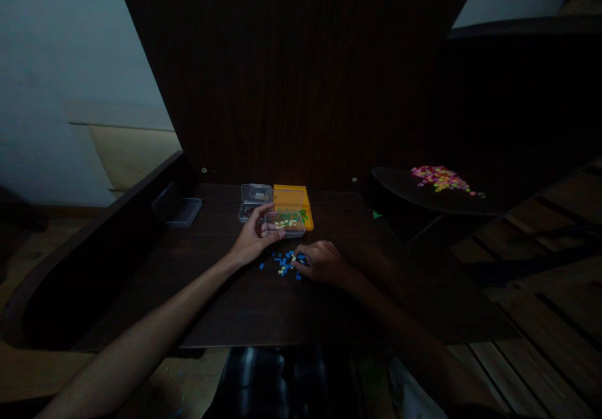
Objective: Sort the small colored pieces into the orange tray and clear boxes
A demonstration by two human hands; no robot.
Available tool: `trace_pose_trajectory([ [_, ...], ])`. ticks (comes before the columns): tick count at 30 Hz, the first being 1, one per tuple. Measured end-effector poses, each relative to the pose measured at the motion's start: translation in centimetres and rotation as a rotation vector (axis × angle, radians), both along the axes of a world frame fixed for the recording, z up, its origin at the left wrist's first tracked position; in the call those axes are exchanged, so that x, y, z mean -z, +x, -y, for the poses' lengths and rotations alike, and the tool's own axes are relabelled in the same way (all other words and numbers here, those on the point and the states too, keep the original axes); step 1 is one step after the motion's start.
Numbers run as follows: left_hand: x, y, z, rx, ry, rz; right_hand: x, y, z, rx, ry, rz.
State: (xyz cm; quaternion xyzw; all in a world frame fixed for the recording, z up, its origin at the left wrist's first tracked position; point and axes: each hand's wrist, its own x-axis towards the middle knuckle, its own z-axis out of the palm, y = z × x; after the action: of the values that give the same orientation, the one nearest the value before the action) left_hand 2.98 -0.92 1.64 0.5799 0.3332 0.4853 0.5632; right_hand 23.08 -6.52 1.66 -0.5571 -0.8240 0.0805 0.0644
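My left hand point(254, 238) grips a clear plastic box point(301, 232) by its left end, thumb along the near side. Several small cream bricks point(285, 223) lie inside it. Just in front, a loose pile of small blue bricks point(284, 266) with a few cream ones mixed in is spread on the dark wooden tabletop. My right hand point(323, 261) is at the pile's right side, thumb and forefinger pinched at a small cream brick point(294, 258); its other fingers are curled.
Behind the held box stand an open clear box point(256, 192) with dark pieces and a yellow tray point(309, 217) with green pieces. At left is another open clear box point(190, 211). Pink and yellow pieces point(439, 177) are heaped on a side shelf. A raised panel point(282, 93) bounds the back.
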Motion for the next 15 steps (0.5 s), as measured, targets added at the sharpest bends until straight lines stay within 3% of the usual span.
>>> trace_pose_trajectory([
  [15, -0.7, 0.11, 0.68, 0.007, -0.024, 0.01, -0.13, 0.0, 0.33, -0.007, -0.035, 0.047],
])
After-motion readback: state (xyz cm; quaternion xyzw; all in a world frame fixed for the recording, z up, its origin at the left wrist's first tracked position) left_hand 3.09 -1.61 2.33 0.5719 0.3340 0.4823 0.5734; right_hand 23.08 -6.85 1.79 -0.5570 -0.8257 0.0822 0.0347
